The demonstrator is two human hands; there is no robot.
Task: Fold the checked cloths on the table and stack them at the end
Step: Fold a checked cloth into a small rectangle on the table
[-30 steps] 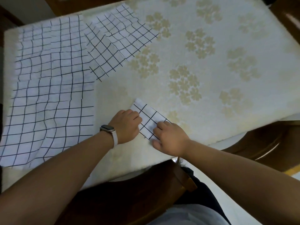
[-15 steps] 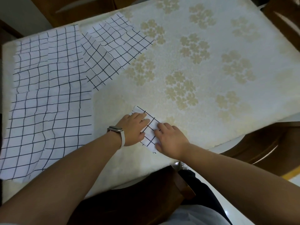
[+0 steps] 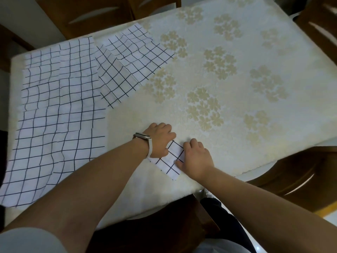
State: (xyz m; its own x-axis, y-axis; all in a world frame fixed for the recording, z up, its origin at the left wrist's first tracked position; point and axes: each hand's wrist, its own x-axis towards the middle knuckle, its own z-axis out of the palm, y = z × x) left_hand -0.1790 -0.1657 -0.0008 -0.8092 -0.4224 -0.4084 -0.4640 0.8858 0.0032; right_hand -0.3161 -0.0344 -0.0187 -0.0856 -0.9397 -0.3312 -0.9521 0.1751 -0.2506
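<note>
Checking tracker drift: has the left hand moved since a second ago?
Yes: left hand shifted right, away from the large spread checked cloth, toward the beige flower cluster.

I counted one folded cloth (image 3: 170,159), what looked like three overlapping spread cloths (image 3: 54,134), one tabletop (image 3: 237,106), one left grip (image 3: 160,141), one right grip (image 3: 196,159), one watch (image 3: 144,138) and at least five chairs (image 3: 87,17).
</note>
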